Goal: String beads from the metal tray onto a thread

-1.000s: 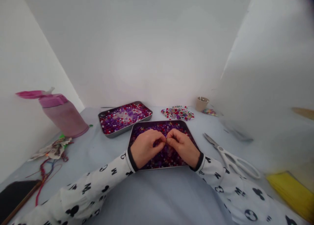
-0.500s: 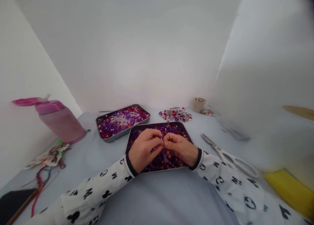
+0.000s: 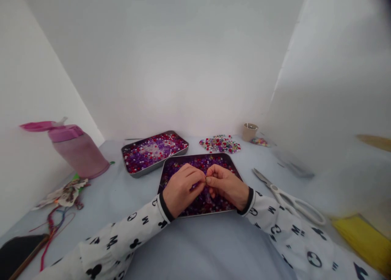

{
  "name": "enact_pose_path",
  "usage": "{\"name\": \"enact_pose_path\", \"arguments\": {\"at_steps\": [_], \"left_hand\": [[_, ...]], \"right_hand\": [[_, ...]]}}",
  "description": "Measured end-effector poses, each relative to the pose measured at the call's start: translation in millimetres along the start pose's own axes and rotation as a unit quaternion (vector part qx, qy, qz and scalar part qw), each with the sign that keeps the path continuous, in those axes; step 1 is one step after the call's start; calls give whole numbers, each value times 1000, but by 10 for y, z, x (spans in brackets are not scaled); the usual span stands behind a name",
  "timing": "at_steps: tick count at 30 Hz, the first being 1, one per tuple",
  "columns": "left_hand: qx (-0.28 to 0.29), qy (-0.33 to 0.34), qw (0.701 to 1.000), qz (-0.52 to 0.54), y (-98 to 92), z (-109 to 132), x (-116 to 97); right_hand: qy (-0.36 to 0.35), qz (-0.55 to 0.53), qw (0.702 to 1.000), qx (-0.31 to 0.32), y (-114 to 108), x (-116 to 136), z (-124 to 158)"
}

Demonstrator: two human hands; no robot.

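Note:
My left hand [image 3: 181, 187] and my right hand [image 3: 227, 185] meet fingertip to fingertip over a shallow metal tray [image 3: 199, 157] filled with purple and red beads. Both hands are closed in a pinch, and what they pinch is too small to make out. A second metal tray [image 3: 154, 148] with purple, red and white beads lies just behind and to the left. Both sleeves are white with black printed shapes.
White-handled scissors [image 3: 290, 198] lie to the right. A loose heap of mixed beads [image 3: 220, 144] and a small beige cup [image 3: 250, 131] are at the back. A pink bottle [image 3: 76, 151], coloured threads [image 3: 55, 225] and a dark phone [image 3: 18, 253] are left. Something yellow [image 3: 363, 241] lies front right.
The hands stay pinched together over the near tray; the fingers shift slightly. The view has swayed a little.

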State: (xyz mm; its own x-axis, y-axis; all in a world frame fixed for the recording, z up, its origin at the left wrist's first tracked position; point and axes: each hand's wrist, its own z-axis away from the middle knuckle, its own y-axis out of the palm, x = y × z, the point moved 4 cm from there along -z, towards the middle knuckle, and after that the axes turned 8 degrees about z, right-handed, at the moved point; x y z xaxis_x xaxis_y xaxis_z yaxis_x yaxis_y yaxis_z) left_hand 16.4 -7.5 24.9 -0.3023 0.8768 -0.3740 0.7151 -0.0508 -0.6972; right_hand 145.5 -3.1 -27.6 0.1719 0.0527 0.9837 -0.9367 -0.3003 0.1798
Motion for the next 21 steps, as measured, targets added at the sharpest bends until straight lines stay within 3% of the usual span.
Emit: {"name": "enact_pose_path", "arguments": {"at_steps": [5, 11, 13, 17, 21], "left_hand": [[-3, -99, 995, -7, 20, 12, 43], [23, -211, 975, 60, 46, 27, 132], [21, -232, 966, 112, 59, 32, 161], [19, -258, 941, 219, 96, 39, 204], [28, -264, 931, 250, 122, 43, 220]], "right_hand": [[-47, 119, 991, -44, 17, 92, 40], [-81, 238, 965, -71, 33, 168, 99], [-102, 294, 947, -85, 30, 201, 120], [-172, 424, 881, -117, 52, 294, 170], [-209, 479, 842, -131, 89, 345, 199]]}}
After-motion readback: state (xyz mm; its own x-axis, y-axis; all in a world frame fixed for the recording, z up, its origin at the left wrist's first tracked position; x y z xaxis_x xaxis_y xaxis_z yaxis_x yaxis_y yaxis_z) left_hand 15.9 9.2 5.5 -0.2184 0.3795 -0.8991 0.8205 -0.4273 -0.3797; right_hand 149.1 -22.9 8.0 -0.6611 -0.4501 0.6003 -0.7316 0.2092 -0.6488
